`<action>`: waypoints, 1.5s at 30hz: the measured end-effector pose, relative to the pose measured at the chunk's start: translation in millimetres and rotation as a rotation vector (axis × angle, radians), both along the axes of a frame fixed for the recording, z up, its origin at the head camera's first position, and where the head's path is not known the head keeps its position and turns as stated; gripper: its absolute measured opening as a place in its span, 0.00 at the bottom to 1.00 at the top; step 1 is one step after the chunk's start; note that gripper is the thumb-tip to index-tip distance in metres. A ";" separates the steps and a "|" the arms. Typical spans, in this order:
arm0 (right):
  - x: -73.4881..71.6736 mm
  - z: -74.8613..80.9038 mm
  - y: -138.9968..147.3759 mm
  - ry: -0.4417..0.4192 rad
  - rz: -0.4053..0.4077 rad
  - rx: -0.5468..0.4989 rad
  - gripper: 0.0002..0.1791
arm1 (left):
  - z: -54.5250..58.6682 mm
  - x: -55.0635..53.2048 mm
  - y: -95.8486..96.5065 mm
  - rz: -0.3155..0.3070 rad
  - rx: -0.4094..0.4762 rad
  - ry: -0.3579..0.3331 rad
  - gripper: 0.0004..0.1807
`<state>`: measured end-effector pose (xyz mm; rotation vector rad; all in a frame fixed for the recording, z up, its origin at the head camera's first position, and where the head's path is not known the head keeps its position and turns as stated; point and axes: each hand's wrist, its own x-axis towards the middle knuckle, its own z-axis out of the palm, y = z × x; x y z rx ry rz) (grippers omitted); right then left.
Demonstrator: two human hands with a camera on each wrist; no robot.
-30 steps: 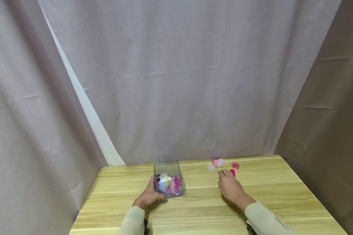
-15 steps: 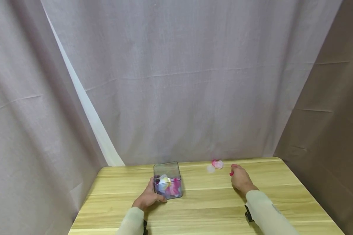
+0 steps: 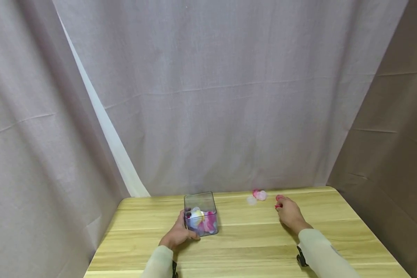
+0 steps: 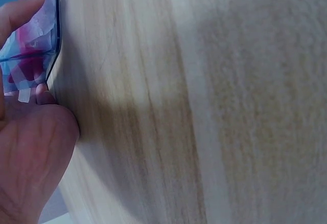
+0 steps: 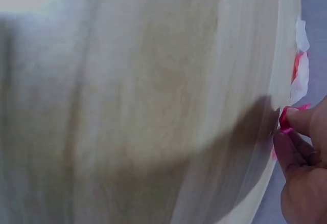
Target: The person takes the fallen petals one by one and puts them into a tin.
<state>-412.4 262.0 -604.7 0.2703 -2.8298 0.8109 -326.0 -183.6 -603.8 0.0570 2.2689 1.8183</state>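
My left hand (image 3: 178, 233) grips the near left corner of a clear, smoky plastic box (image 3: 199, 199), its thumb along the front. Inside the box lie white, yellow and pink flower petals (image 3: 208, 222). In the left wrist view the thumb (image 4: 25, 12) overlaps the box wall and the petals behind it. At the right, my right hand (image 3: 292, 214) pinches a deep pink petal (image 5: 285, 120) between thumb and forefinger, low at the tabletop. Another pink petal (image 3: 280, 197) shows right at the fingertips.
A pale pink petal (image 3: 261, 195), a deeper pink one (image 3: 255, 192) and a whitish one (image 3: 251, 200) lie on the wooden table (image 3: 243, 247), left of my right hand. A grey curtain (image 3: 229, 116) hangs behind the table's back edge.
My right hand has moved rightward and a little back over the two right-hand pink petals, and now pinches one. The left hand stays on the box.
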 end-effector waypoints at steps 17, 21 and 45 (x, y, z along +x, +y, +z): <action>65.0 77.0 -94.0 0.355 0.207 -0.295 0.06 | -6.4 0.9 0.8 0.026 -0.002 0.001 0.67; 77.9 85.2 -113.0 0.369 0.247 -0.315 0.05 | -4.0 -0.4 4.1 0.017 -0.005 0.008 0.67; 45.4 88.7 -257.9 0.144 0.403 -0.072 0.07 | -1.3 -1.3 1.9 0.039 -0.058 -0.032 0.69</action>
